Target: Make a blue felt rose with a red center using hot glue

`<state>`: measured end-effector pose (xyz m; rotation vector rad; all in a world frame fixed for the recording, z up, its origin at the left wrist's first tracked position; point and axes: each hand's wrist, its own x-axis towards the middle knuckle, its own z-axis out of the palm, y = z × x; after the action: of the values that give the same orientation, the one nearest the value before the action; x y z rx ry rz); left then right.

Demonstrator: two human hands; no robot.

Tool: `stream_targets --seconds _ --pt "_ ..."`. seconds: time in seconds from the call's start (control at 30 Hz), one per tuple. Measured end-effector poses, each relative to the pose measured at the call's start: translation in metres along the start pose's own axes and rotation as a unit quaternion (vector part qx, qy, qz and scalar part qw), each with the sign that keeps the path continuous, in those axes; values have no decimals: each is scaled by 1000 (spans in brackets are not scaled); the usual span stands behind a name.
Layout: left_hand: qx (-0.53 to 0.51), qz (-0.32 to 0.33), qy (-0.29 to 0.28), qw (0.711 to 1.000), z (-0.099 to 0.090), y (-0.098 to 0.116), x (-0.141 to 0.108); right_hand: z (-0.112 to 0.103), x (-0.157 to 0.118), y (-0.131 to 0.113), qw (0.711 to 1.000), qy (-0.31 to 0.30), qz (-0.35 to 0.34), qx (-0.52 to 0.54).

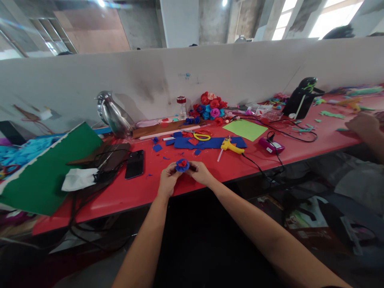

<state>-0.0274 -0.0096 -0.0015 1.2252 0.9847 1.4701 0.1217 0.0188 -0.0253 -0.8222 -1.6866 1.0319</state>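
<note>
The blue-and-red paper flower sits between the 2 hands, above the near edge of the red worktop. The left hand pinches its left side; the right hand pinches its right side. The grip of each hand is nearly closed, with the fingertips drawn in to the petals; the undersides of the fingers are hidden, so the exact finger gap cannot be told. The governing relation is lateral: the flower lies directly at the fingertips of both hands, to the right of the left grip and to the left of the right grip, touching each, with neither hand clearly nearer. The red centre faces up toward the viewer; this suggests a near-upright long axis, but no stem is visible to confirm it. Beyond the flower lie a dark blue strip and yellow-handled scissors. The yellow hot glue gun rests beyond and to the right of the right hand, well apart from it. A smartphone lies to the left of the left hand.
</note>
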Motion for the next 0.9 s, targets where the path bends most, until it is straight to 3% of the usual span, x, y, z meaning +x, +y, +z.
stream_targets --seconds 0.9 --pt "-10 -3 -4 1000 -1 -1 0 -1 1 8 1000 -2 -3 6"
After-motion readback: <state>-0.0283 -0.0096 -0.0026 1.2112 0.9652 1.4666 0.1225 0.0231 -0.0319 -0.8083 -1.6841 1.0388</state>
